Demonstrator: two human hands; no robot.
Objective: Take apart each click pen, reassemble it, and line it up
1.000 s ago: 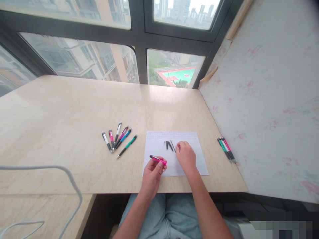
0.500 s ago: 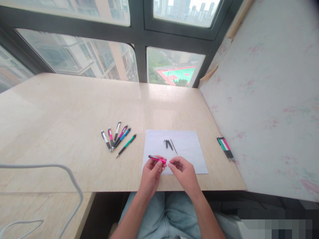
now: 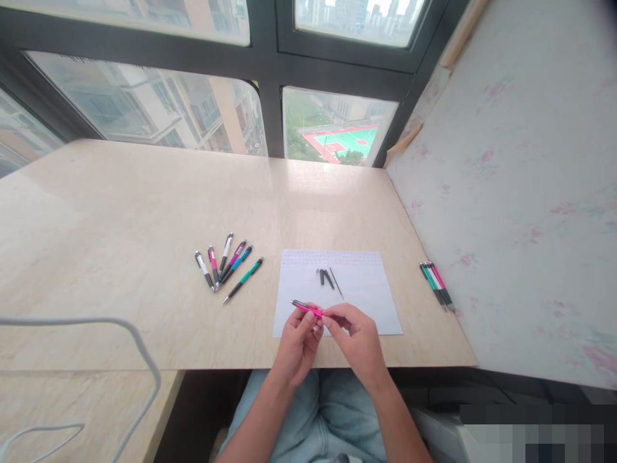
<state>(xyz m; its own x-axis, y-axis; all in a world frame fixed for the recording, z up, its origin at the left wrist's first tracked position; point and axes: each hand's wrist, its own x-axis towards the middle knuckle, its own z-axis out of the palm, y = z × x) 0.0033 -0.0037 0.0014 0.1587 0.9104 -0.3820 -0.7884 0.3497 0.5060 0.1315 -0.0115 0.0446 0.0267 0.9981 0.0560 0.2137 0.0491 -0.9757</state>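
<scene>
My left hand (image 3: pixel 299 341) pinches a pink pen barrel (image 3: pixel 306 308) above the near edge of a white sheet of paper (image 3: pixel 366 286). My right hand (image 3: pixel 354 334) meets it at the barrel's right end, fingers pinched on the pen, perhaps with a small part I cannot make out. On the sheet lie small dark pen parts (image 3: pixel 325 278) and a thin refill (image 3: pixel 336 283). Several whole pens (image 3: pixel 226 263) are fanned out on the table to the left.
A few more pens (image 3: pixel 437 286) lie by the right wall panel (image 3: pixel 506 193). The marble-look table (image 3: pixel 120 212) runs to a window at the back. A white wire frame (image 3: pixel 96 360) sits at the lower left. My knees in jeans show below the table's edge.
My right hand left the small parts on the sheet, came back toward me and joined the left hand at the pink pen's end. The left hand barely shifted.
</scene>
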